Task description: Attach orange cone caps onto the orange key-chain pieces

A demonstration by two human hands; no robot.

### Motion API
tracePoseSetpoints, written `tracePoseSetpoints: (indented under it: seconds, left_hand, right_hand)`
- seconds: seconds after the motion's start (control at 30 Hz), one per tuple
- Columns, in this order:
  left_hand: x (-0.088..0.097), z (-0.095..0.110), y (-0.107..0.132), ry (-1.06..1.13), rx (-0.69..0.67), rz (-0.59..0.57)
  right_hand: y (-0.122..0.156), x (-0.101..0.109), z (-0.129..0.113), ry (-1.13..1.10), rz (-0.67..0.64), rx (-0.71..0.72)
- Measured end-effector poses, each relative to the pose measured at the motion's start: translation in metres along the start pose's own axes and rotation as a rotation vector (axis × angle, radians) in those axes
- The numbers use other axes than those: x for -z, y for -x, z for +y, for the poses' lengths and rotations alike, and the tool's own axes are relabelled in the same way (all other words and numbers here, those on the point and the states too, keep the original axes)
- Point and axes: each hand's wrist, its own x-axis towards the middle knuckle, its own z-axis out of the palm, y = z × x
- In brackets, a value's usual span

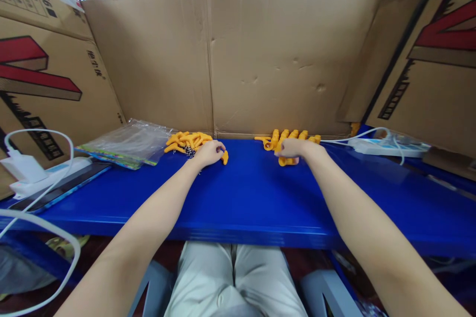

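Note:
My left hand (211, 152) is closed at the right edge of a pile of curved orange plastic pieces (183, 137). One curved orange piece (225, 157) sticks out from its fingertips. Small dark metal bits, perhaps chains or screws (190, 152), lie beside the pile, partly behind the hand. To the right, my right hand (292, 147) is closed over a short orange tubular piece (285, 161), whose end shows below the fingers. Behind that hand stands a group of orange knobbed parts (293, 133), one with a lever pointing left. My fingers hide part of this group.
The blue tabletop (245, 193) is walled by cardboard (282, 59) at the back and by boxes at both sides. Clear plastic bags (130, 141) lie left. A phone (67, 185), white charger (26, 168) and cables sit far left; a power strip (388, 147) lies right.

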Motion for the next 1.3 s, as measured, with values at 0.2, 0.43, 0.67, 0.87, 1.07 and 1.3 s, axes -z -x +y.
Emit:
tracePoseSetpoints:
  seconds: [0.2, 0.43, 0.67, 0.87, 1.07, 1.3]
  left_hand:
    - [-0.004, 0.002, 0.0, -0.057, -0.032, -0.121]
    - [-0.009, -0.002, 0.0, 0.006, -0.05, -0.034]
    - [-0.008, 0.001, -0.007, 0.342, -0.063, 0.454]
    - [-0.002, 0.013, -0.009, 0.634, 0.143, 0.574]
    - [-0.002, 0.025, -0.007, 0.903, 0.32, 0.524]
    - [0.004, 0.031, -0.007, 0.989, 0.467, 0.449]
  right_hand:
    - [0.014, -0.023, -0.046, 0.11, -0.061, -0.064]
    - [0.026, -0.016, -0.066, -0.028, -0.169, 0.429]
    - [0.018, -0.03, -0.061, -0.215, -0.025, 0.537]
    - [0.02, -0.024, -0.06, -0.107, -0.14, 0.392]
    - [0.026, -0.007, -0.057, 0.101, -0.154, 0.259]
    - [0.017, -0.019, -0.061, -0.26, -0.066, 0.42]
